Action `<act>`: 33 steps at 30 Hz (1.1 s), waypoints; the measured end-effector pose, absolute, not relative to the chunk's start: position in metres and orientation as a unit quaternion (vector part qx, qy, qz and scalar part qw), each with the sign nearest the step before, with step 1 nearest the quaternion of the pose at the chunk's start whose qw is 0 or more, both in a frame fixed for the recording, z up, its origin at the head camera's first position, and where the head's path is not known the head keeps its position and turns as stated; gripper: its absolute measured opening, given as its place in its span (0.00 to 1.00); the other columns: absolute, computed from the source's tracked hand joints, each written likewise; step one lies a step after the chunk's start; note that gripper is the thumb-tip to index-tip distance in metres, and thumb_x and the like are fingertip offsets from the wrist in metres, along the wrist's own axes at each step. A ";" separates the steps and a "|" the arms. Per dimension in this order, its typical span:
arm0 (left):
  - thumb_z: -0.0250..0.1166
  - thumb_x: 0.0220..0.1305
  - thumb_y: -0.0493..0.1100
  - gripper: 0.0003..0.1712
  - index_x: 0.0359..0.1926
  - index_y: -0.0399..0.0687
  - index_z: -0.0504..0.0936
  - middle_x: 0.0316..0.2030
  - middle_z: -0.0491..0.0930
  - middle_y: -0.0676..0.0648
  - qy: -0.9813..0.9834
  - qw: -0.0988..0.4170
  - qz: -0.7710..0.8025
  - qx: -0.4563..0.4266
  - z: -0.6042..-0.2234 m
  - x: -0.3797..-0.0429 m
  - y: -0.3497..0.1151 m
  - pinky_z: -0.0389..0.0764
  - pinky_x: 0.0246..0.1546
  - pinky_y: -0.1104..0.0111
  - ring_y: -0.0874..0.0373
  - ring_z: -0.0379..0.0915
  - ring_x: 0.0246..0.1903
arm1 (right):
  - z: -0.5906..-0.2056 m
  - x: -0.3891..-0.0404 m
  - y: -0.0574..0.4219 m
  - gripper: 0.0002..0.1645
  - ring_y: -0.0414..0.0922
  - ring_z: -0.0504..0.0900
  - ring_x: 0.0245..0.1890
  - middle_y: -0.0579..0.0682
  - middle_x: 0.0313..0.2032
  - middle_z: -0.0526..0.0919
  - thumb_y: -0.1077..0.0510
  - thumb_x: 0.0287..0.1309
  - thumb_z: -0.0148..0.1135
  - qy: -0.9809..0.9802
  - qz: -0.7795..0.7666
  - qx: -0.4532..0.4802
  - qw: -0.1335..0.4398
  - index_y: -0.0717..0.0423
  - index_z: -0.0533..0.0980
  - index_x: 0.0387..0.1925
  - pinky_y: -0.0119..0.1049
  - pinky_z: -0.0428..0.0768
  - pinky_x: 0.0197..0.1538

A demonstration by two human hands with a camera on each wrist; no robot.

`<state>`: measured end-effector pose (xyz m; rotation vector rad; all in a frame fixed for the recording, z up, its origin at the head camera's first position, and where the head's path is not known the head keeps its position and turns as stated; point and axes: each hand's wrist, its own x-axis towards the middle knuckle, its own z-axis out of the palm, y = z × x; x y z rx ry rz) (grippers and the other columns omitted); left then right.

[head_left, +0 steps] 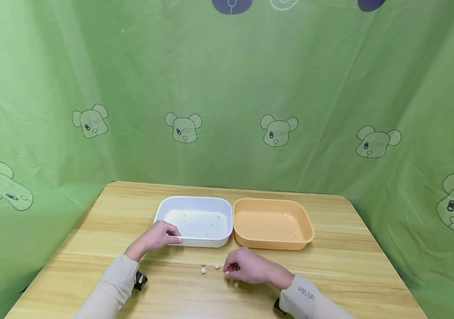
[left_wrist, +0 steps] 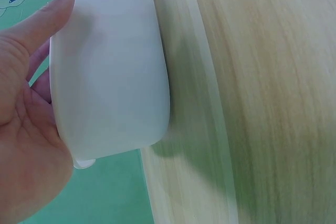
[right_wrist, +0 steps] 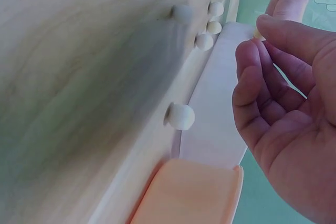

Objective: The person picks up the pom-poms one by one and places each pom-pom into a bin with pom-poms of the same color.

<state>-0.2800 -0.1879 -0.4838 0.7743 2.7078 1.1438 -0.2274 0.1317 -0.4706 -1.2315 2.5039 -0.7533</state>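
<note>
My left hand point(head_left: 160, 235) grips the near left rim of a white plastic tray point(head_left: 204, 243), thumb on the outer wall and fingers over the inside. The left wrist view shows the thumb point(left_wrist: 55, 14) flat against that wall. Several small yellow balls point(head_left: 211, 224) lie in the tray. Over the table in front of the trays, my right hand point(head_left: 250, 266) pinches a small yellow ball point(right_wrist: 257, 34) between thumb and forefinger, mostly covered by the fingertips. Around it on the table lie white balls point(head_left: 216, 266) and a yellow ball point(head_left: 203, 263).
An orange tray point(head_left: 274, 243) stands right beside the white one, with two small pale balls point(head_left: 295, 234) inside. Both trays are on a wooden table point(head_left: 330, 266). A green curtain point(head_left: 227, 168) with bear prints hangs behind and along both sides.
</note>
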 end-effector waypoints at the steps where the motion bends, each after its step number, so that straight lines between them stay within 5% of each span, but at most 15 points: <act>1: 0.69 0.57 0.45 0.05 0.26 0.53 0.86 0.23 0.80 0.60 0.889 0.050 0.377 0.254 -0.484 -0.280 -0.188 0.70 0.26 0.71 0.65 0.69 0.23 | -0.470 -0.227 0.132 0.03 0.28 0.73 0.28 0.34 0.27 0.75 0.63 0.55 0.66 0.859 -0.259 -0.424 0.124 0.52 0.82 0.31 0.23 0.74 0.32; 33: 0.69 0.56 0.45 0.05 0.25 0.55 0.85 0.23 0.80 0.61 0.892 0.057 0.375 0.247 -0.481 -0.279 -0.188 0.69 0.26 0.70 0.64 0.67 0.23 | -0.432 -0.237 0.125 0.04 0.30 0.74 0.29 0.38 0.29 0.78 0.63 0.55 0.65 0.857 -0.260 -0.443 0.044 0.53 0.82 0.33 0.25 0.75 0.34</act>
